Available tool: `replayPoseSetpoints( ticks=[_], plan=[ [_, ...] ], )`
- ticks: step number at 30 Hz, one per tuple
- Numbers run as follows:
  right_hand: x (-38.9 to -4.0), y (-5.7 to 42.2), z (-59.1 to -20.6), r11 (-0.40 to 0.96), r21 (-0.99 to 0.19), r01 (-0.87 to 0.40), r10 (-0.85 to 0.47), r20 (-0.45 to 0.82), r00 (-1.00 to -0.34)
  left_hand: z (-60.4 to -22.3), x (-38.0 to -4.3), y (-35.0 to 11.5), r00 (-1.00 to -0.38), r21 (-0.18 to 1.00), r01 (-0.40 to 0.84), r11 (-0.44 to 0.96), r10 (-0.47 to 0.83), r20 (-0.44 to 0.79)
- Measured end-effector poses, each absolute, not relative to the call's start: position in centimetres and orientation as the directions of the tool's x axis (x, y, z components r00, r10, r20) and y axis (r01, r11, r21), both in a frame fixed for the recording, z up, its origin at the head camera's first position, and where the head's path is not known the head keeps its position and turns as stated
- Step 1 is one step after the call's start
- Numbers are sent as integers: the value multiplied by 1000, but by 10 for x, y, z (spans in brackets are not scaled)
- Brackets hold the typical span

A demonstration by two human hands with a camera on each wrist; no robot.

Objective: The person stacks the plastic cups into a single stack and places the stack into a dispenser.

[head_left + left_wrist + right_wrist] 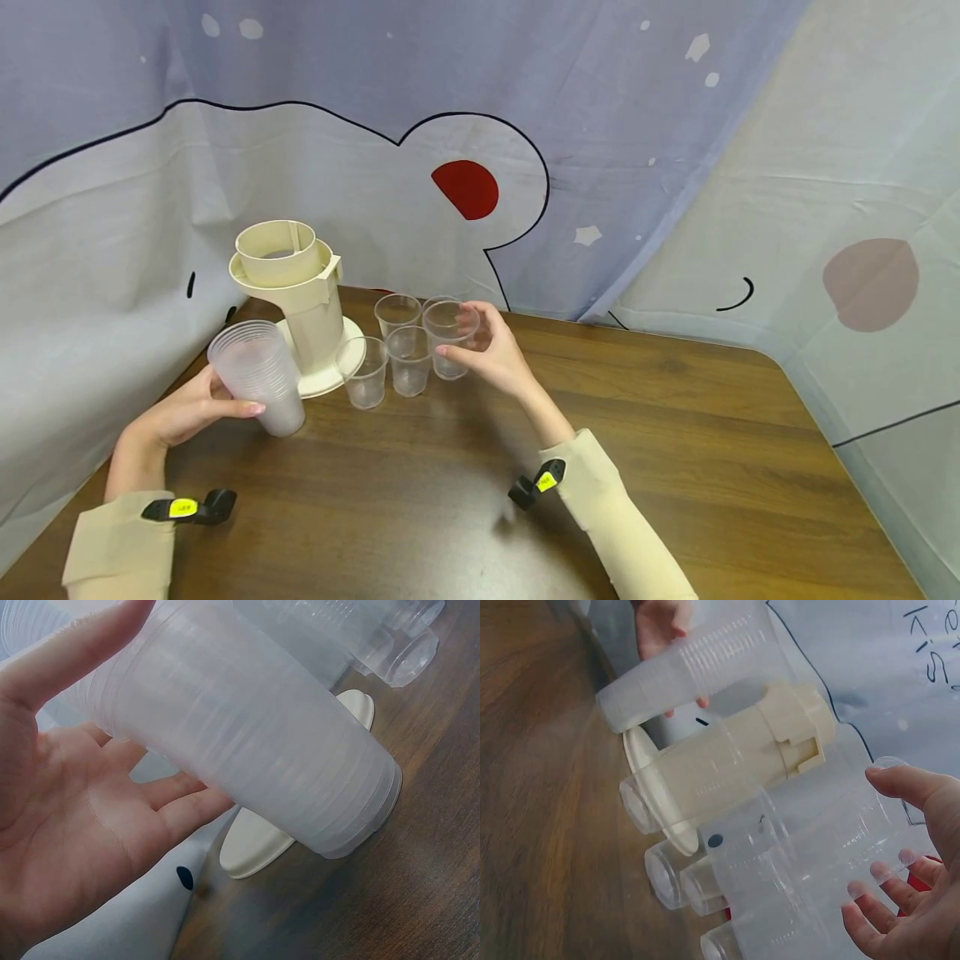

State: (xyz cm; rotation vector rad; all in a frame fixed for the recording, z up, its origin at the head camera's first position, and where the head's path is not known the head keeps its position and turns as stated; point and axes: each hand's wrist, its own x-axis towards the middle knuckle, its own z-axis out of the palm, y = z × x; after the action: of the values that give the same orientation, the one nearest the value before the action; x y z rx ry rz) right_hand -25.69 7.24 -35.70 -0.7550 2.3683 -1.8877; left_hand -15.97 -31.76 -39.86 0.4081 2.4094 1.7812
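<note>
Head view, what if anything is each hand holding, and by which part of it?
The left hand holds the cup stack round its side; the right hand holds a single cup by its upper side, near the rim.

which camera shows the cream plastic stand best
The head view: the cream plastic stand shows from top ring to most of its base. The left wrist view shows only bits of base behind stacked cups; the right wrist view shows it sideways, partly through a clear cup.
</note>
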Motion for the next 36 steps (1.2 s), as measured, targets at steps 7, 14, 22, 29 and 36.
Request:
replayPoseSetpoints(
  ticks=[7,14,22,29,36],
  plan=[
    [-253,66,-346,211,-891,-402,-370,308,-876,-400,-160,-319,-953,950,159,268,293,77],
    [-252,59,-339,209,-891,-403,-360,313,-879,-399,-159,-317,-955,952,155,266,288,75],
    [-249,51,-328,225,-889,-400,-336,314,-888,-398,-159,-317,-956,953,141,267,286,61],
    [-244,42,-320,184,-891,-415,-350,335,-874,-399,-159,-317,-953,956,148,254,294,70],
    [-239,28,-311,125,-898,-422,-395,345,-851,-398,-159,-317,-945,962,169,216,313,95]
  ],
)
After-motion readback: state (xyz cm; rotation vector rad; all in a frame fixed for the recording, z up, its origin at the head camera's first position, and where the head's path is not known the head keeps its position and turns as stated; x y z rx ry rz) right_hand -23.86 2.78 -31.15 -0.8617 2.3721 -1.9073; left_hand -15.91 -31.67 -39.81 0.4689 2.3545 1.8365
